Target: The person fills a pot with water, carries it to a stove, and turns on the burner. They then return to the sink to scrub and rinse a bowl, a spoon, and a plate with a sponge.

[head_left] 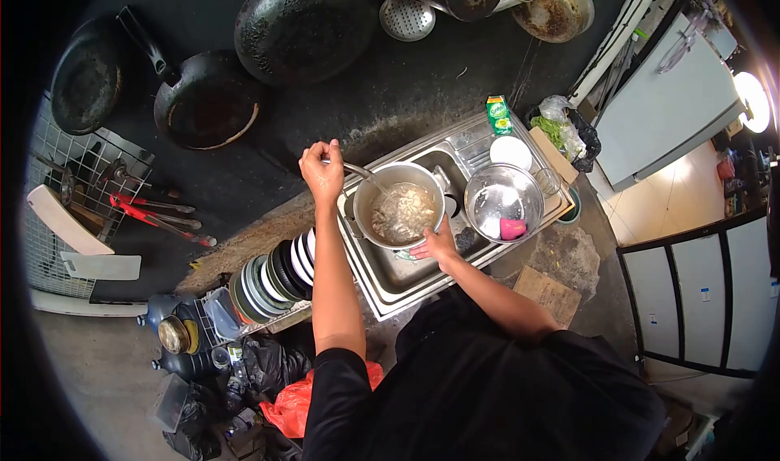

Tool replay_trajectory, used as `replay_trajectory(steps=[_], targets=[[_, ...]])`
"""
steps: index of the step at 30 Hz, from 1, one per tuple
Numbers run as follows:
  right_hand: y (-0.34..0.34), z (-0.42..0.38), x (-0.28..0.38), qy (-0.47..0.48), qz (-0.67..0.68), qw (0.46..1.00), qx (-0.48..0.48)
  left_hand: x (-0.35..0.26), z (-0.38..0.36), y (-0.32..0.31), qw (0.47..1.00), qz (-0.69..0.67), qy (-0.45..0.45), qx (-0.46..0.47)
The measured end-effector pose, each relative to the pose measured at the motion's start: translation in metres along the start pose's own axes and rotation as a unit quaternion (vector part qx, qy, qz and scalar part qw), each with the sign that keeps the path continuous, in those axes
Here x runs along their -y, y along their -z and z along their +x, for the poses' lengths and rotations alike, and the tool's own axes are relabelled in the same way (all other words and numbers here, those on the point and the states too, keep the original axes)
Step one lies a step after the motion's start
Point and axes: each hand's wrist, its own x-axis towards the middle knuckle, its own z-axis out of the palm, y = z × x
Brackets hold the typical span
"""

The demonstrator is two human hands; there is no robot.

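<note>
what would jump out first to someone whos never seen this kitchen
Probably the big blackened pans hanging across the dark wall at the top. Then the pot of cloudy liquid over the sink, left hand gripping a metal handle, right hand against its side. Bright spots: a pink thing in the metal bowl, and a red bag at lower left.

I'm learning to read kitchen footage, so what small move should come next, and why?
Probably one gentle stir: the left hand grips a metal handle that reaches into the pot, the right hand is against its side, and pale pieces sit in cloudy liquid.
</note>
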Motion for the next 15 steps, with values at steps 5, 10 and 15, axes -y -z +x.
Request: replay_trajectory(steps=[5, 10, 15], targets=[[0.003, 0.002, -0.005, 0.007, -0.004, 1.0, -0.003, 0.001, 0.0, 0.0, 1.0, -0.001, -0.008, -0.002], [0.005, 0.006, -0.01, 0.009, 0.008, 1.0, 0.007, -0.001, -0.001, 0.001, 1.0, -0.001, -0.016, -0.001], [0.005, 0.006, -0.011, 0.017, -0.001, 1.0, 0.011, -0.002, -0.001, 0.0, 1.0, -0.004, -0.011, -0.005]])
